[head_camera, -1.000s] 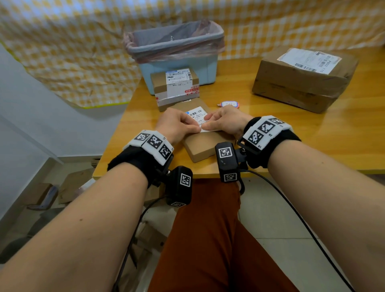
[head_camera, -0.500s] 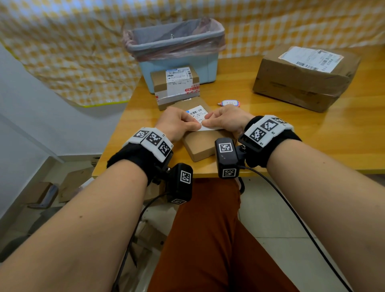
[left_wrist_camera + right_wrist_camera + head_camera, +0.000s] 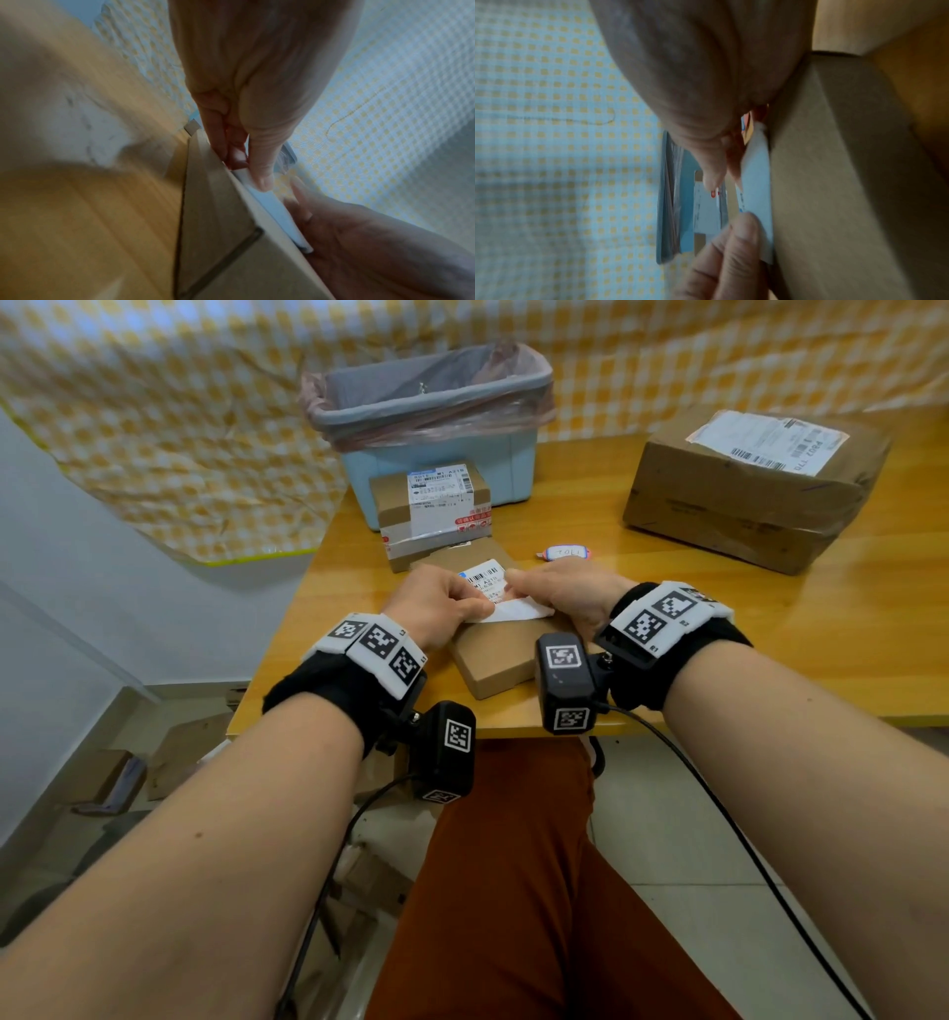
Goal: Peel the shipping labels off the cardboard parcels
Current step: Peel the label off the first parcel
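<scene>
Counted around the blue bin [image 3: 436,469]: three cardboard parcels [image 3: 744,500], three shipping labels [image 3: 765,441], one small tag [image 3: 564,553], two hands [image 3: 441,603].

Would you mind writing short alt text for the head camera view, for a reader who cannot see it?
Two hands, the left hand and the right hand, pinch a white label partly lifted from a small flat parcel at the near edge of a wooden table. Behind stand two more labelled parcels and a lined blue bin.

Both wrist views motion-blurred; label [image 3: 506,603] text unreadable, its side edges hidden under left hand [image 3: 436,603] and right hand [image 3: 570,595].
</scene>
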